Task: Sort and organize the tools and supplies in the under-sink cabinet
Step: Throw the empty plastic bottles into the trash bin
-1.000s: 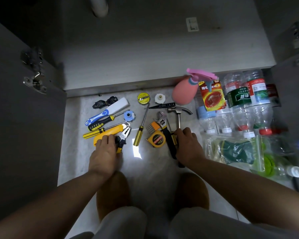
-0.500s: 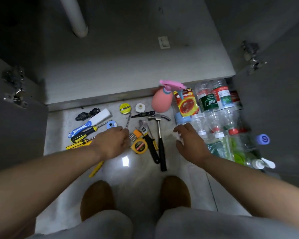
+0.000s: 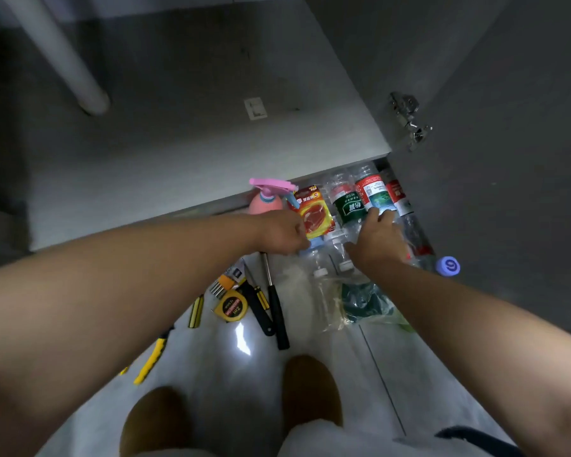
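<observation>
Both my arms reach to the right-hand pile on the floor. My left hand [image 3: 282, 234] sits with curled fingers against the lower edge of a red and yellow packet [image 3: 314, 211], just in front of the pink spray bottle [image 3: 263, 202]; what it holds is hidden. My right hand [image 3: 376, 240] lies over several clear plastic bottles [image 3: 351, 206], thumb left and fingers wrapped over one. Behind my arms lie a yellow tape measure [image 3: 233, 306], a hammer [image 3: 279, 319], a wrench handle [image 3: 257, 308], a yellow-black screwdriver [image 3: 196, 311] and a yellow utility knife [image 3: 150, 357].
The open cabinet's grey floor [image 3: 178, 153] is ahead, with a white drain pipe [image 3: 63, 57] at back left and a door hinge [image 3: 409, 120] on the right. A plastic bag of green items [image 3: 363, 301] and a blue cap [image 3: 448, 265] lie near. My brown slippers [image 3: 307, 387] stand below.
Both hands left the tools and moved right and forward to the packet and bottles. The view swung right, so the left-hand tools are now under my left arm.
</observation>
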Available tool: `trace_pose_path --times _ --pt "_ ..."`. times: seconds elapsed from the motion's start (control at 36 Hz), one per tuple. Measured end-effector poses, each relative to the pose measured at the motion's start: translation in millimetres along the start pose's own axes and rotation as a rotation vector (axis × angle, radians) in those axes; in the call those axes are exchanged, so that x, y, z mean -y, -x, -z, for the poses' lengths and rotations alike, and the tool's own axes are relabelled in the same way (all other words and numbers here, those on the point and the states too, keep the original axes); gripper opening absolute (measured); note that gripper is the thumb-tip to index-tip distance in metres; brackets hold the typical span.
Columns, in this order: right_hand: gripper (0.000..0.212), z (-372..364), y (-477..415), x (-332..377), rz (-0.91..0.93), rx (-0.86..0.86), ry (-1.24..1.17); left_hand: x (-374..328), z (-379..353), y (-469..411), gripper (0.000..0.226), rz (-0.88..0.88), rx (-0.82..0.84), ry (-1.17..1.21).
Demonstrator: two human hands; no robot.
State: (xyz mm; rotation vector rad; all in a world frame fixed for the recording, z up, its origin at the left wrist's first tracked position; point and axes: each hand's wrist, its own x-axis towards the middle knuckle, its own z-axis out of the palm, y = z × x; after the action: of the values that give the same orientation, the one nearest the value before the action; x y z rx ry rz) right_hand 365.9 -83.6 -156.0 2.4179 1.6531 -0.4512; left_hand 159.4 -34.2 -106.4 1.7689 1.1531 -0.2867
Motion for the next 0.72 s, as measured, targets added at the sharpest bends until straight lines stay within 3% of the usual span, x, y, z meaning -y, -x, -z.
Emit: trace_pose_path --times 0.11,0.25,0.33,0.5,0.64,0.72 --pt "0.087 -3 -3 7 -0.036 -0.011 0.013 3 -18 -8 0.022 0.017 0.024 0.291" --pt "0.087 -1 1 9 -0.076 -0.033 -0.120 6 -24 -12 0.017 0.055 0.050 0.376" --pt "0.086 1 8 6 -0.071 -0.025 -0.252 3 -20 -14 0.023 0.059 0.034 0.397" --pt "0.062 14 35 3 -0.018 -0.027 -0.632 -24 -16 -13 0.046 0.031 0.016 0.534" --pt "0.056 34 67 13 0.043 0.123 -0.965 -38 -13 -1 0.054 -0.043 -0.027 0.659" --pt "0.054 46 81 17 0.101 0.244 -1.057 -37 -11 5 0.039 -0.144 -0.104 0.687"
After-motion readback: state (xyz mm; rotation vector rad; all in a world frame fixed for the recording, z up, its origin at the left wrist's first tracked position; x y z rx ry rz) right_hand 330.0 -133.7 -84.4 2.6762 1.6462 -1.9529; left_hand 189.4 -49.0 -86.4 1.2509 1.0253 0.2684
